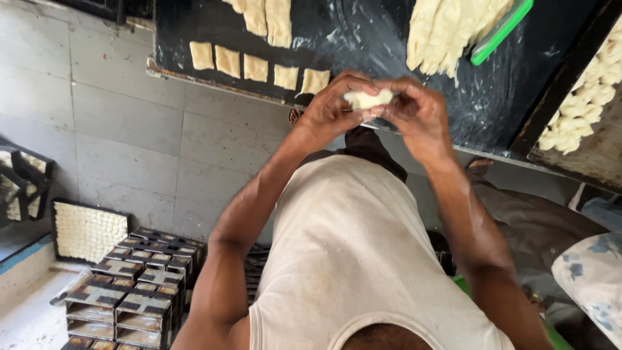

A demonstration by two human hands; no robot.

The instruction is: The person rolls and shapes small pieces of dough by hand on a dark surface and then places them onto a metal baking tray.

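The dough piece [367,98] was held in the air between both hands, just above the near edge of the dark worktable [363,39] and over the person's own front. The left hand [332,107] and the right hand [418,111] were closed together around it, fingers curled in from each side and pinching it; only a pale strip of dough showed between them.

Beyond the hands, a row of cut dough squares [256,66] lay along the table edge. A heap of longer dough strips [447,29] sat further back, touching a green-handled scraper [502,29]. To the right, a tray [599,152] carried rows of shaped pieces [583,104].

Risks, as judged from this position:
- The piece was soft and gripped only by fingertips. Uneven pressure could tear it or squeeze it out of shape.
- It hung over the table edge rather than over the surface. A slip would likely send it onto the person's shirt or the tiled floor [116,129].
- One square at the end of the row sat right at the lip and could be knocked off by a wrist.
- Stacked metal tins [133,285] stood low on the left, near the person's elbow.
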